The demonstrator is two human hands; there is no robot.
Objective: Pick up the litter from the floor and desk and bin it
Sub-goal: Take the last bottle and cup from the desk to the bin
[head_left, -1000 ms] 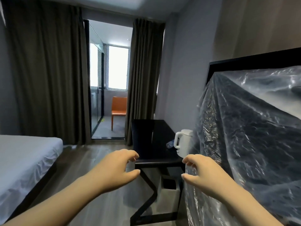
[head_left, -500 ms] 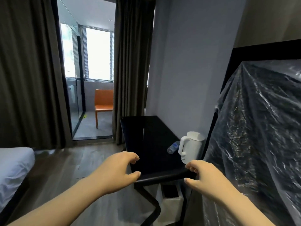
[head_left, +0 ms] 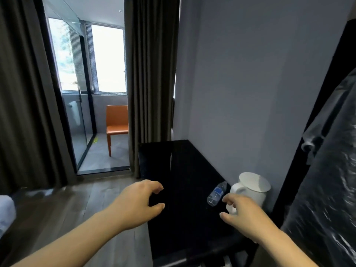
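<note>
Left hand (head_left: 138, 205) and right hand (head_left: 242, 214), both empty with fingers loosely curled and thumbs spread, hover over the near part of the glossy black desk (head_left: 183, 228). Just ahead of the right hand's fingertips, a small clear plastic bottle with a blue label (head_left: 216, 193) lies on its side on the desk, beside a white lidded kettle (head_left: 254, 187). Far beyond the left hand, past the grey curtain (head_left: 148, 83), stands an orange chair (head_left: 116, 124).

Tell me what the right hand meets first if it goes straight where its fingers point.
Probably the clear plastic water bottle lying on the black desk, just ahead of the right hand; depth is unclear, and the white kettle stands close beside it.
</note>
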